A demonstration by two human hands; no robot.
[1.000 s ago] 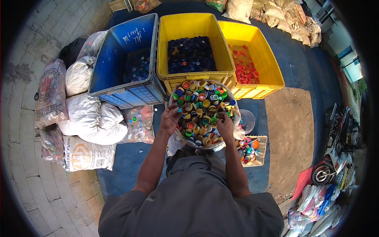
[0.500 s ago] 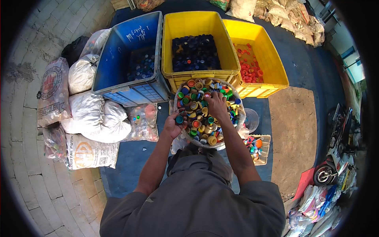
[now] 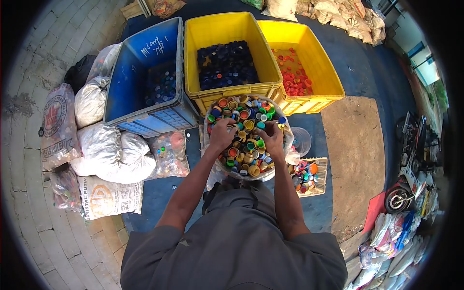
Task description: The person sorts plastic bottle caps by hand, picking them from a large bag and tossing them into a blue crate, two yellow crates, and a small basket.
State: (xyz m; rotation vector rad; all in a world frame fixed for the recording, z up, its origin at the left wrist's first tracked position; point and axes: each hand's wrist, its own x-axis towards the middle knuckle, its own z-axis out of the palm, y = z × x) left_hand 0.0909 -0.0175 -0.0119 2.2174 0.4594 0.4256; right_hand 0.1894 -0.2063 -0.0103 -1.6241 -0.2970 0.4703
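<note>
Here, inside the rim (image 3: 290, 143), the right hand (image 3: 272, 134) pinches a teal cap (image 3: 261, 125); left hand (image 3: 223, 134), grip unclear.

Caps (image 3: 254, 170) are multicoloured, two crates (image 3: 220, 30) yellow, one crate (image 3: 137, 55) blue.

Left hand (image 3: 223, 134): fingertips partly hidden; caps (image 3: 249, 145) directly beneath, covered. Right hand (image 3: 272, 136): grip on teal cap (image 3: 261, 125) unclear, fingers overlapping. Round container (image 3: 289, 141): base out of sight. Blue crate (image 3: 166, 118): handwriting (image 3: 154, 46) too small to read; inner caps (image 3: 161, 87) dim in shadow. Pale sacks (image 3: 280, 8): cut off by upper edge. Grey shirt (image 3: 232, 241): cut off by lower edge. Motorcycle (image 3: 408, 186): details too small, dark.
</note>
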